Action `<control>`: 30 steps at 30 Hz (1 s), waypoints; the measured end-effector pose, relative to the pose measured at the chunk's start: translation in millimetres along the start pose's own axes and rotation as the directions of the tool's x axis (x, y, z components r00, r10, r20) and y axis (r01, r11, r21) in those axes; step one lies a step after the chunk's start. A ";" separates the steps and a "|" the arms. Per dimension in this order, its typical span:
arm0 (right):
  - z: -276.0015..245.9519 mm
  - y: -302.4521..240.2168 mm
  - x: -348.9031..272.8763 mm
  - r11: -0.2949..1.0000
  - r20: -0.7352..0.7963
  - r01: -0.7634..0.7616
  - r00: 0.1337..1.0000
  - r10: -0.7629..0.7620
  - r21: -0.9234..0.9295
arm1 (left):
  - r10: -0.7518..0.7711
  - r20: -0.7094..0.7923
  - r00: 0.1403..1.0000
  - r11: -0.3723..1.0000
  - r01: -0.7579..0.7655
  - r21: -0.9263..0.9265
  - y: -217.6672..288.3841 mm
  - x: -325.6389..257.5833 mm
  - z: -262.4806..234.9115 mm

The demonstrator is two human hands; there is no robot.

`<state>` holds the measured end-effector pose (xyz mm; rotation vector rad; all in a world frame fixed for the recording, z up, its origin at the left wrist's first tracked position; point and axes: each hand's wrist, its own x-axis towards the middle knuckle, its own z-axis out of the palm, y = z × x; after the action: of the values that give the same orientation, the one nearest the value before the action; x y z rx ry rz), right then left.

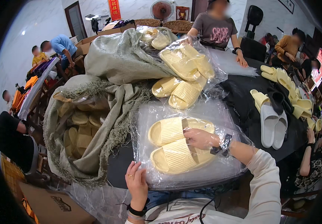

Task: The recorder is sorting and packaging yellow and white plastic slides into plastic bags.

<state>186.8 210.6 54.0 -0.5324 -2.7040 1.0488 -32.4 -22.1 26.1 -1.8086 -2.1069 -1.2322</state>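
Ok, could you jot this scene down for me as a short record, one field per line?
Right hand: inside a clear plastic bag, at a pair of yellow slide slippers
Left hand: at the bag's lower left edge
Left of the bag: open woven sack holding yellow slippers
Beyond the bag: more yellow slippers in clear plastic
Right side: grey slide slippers on the black table
Across the table: a person

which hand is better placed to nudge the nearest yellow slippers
Probably the right hand: it reaches to the slippers, while the left hand is off them, at the left edge of the clear plastic.
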 end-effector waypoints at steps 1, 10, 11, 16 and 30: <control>-0.6 3.0 0.6 1.000 -0.003 -0.003 1.000 0.003 0.003 | -0.009 -0.024 1.000 0.998 0.007 -0.059 -1.9 0.9 -0.6; 1.7 6.2 1.9 0.998 -0.011 0.034 0.999 -0.034 0.050 | 0.169 0.084 0.982 0.985 -0.164 -0.060 2.5 19.9 -8.8; 4.5 14.3 1.5 1.000 0.020 -0.006 1.000 0.006 0.016 | 0.171 0.083 0.982 0.984 -0.166 -0.062 1.5 19.9 -8.8; -20.4 11.5 -9.0 0.706 0.358 0.396 0.909 -0.213 -0.587 | 0.240 0.000 0.971 0.964 -0.239 -0.114 -11.8 19.3 -30.4; -6.3 35.7 -12.5 0.995 -0.031 -0.025 0.999 0.022 -0.098 | 0.161 0.297 0.941 0.935 -0.049 -0.352 15.8 40.1 -26.4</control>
<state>209.4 233.9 33.6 -0.5930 -2.7412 0.9091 -41.0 -7.7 73.8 -2.3864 -2.0034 -1.4304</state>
